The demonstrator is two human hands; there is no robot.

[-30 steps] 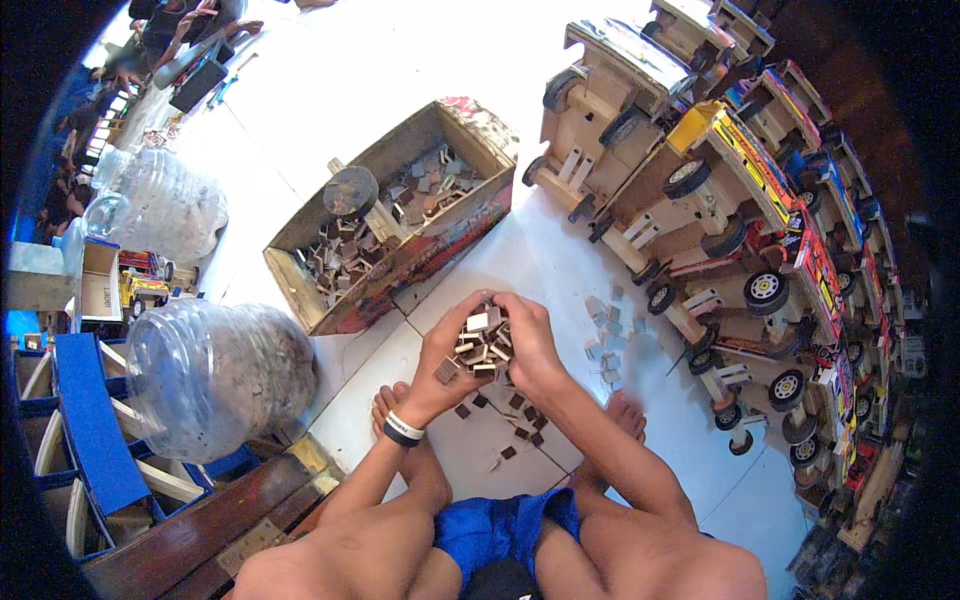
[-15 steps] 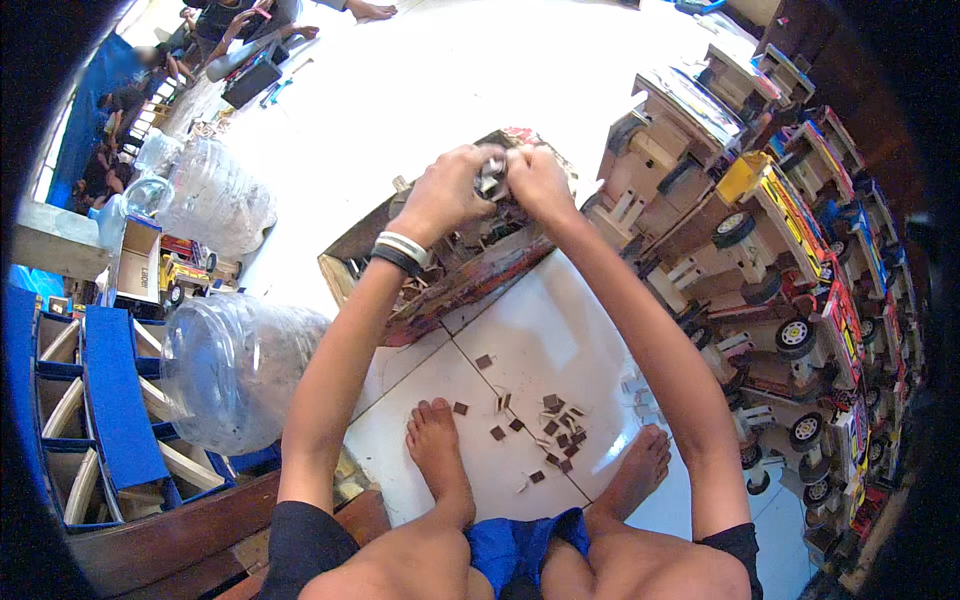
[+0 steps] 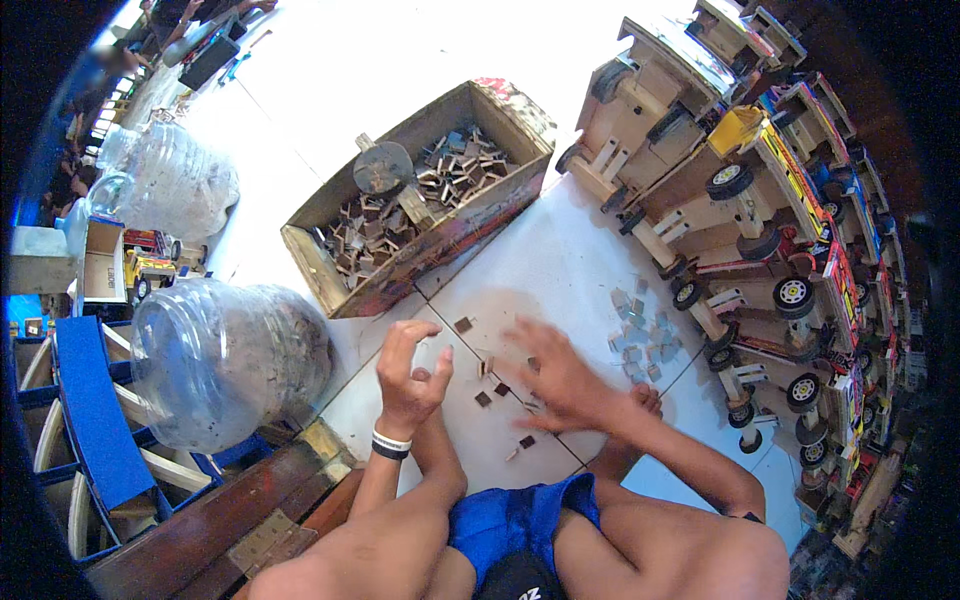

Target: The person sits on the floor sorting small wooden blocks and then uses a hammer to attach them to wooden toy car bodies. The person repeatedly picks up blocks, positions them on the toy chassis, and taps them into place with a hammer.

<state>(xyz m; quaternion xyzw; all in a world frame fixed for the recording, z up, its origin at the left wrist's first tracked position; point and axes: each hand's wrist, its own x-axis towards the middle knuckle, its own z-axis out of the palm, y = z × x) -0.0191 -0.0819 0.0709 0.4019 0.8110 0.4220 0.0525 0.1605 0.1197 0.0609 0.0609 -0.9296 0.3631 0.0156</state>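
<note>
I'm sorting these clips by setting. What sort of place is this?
Likely a small workshop making wooden toy trucks. Unfinished and painted toy trucks are stacked at the right, a wooden box holds small wood pieces, and more pieces lie on the tiled floor by the person's hands.

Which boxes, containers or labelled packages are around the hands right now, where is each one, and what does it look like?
Wooden box: on the white floor ahead of the hands, long, open-topped, worn red side, full of small wooden pieces.
Clear plastic jug: left of the left hand, large, lying on its side.
Second clear jug: far left, farther off.
Small cardboard box: left edge, open, pale brown, printing too small to make out.
</note>
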